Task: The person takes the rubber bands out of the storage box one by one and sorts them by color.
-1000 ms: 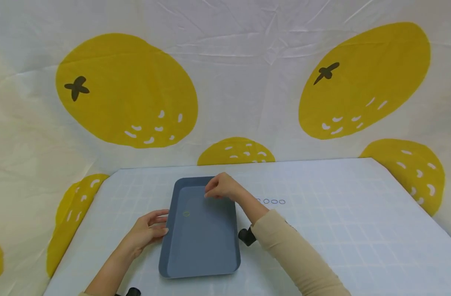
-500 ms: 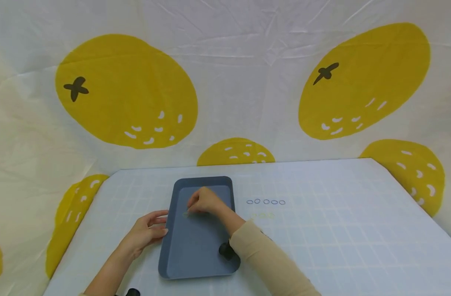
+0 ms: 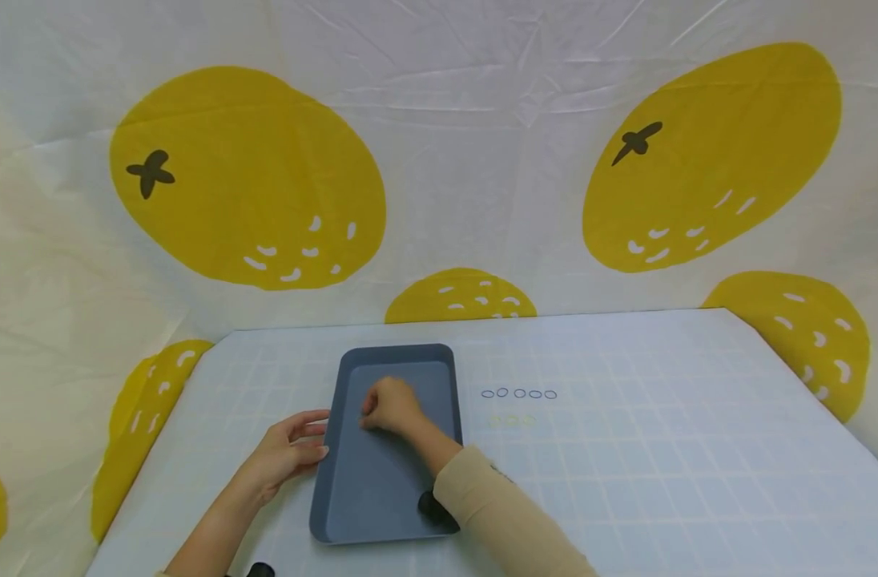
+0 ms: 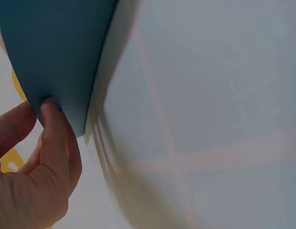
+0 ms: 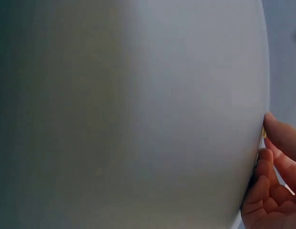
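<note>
My right hand is over the blue-grey tray, its fingertips low near the tray floor, left of centre. In the right wrist view a sliver of a thin yellow ring shows between thumb and index finger; the hand hides the rest. My left hand touches the tray's left side with thumb and fingers apart. In the left wrist view its fingertips rest against the tray's outer wall. Right of the tray lie a row of several thin blue rings and, nearer me, a row of pale yellow rings.
A pale checked cloth covers the table. Behind it hangs a white sheet printed with big yellow fruit. Black wrist camera mounts show near both arms, the right one above the tray's near right corner.
My right hand has moved left and nearer from the tray's far right side, onto the yellow ring lying in the tray, and now pinches it. The left hand has stayed put.
</note>
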`<state>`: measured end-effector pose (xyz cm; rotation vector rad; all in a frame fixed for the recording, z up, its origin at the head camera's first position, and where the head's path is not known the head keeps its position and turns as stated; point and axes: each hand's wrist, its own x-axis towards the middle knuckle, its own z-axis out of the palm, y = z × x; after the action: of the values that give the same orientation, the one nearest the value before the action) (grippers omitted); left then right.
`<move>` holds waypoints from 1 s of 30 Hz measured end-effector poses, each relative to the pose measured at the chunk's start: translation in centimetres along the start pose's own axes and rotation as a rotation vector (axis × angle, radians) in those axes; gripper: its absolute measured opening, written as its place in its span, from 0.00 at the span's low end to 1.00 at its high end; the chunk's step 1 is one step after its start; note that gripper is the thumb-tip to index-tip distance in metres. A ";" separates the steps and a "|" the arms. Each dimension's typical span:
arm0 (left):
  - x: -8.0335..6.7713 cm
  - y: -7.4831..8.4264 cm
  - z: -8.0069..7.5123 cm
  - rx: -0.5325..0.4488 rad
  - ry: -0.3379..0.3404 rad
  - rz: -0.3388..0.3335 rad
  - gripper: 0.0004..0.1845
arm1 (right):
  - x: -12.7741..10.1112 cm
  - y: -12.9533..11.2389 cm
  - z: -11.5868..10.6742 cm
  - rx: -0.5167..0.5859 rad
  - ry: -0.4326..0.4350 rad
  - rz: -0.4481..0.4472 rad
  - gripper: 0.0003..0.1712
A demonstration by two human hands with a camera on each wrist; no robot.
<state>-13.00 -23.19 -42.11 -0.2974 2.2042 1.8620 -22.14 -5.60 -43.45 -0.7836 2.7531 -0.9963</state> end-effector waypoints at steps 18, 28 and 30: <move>-0.1 0.0 0.0 0.012 0.001 -0.002 0.33 | -0.4 -0.6 -0.6 0.031 -0.144 -0.077 0.12; 0.0 -0.1 0.1 0.014 0.007 -0.010 0.33 | -0.8 -0.5 -3.0 0.510 -0.258 0.034 0.05; 0.0 0.0 0.0 0.021 0.009 -0.013 0.33 | -1.0 -0.6 -3.4 0.565 -0.270 0.063 0.03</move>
<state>-13.00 -23.18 -42.15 -0.3157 2.2213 1.8328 -21.99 -3.54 -40.47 -0.6676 2.0961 -1.4340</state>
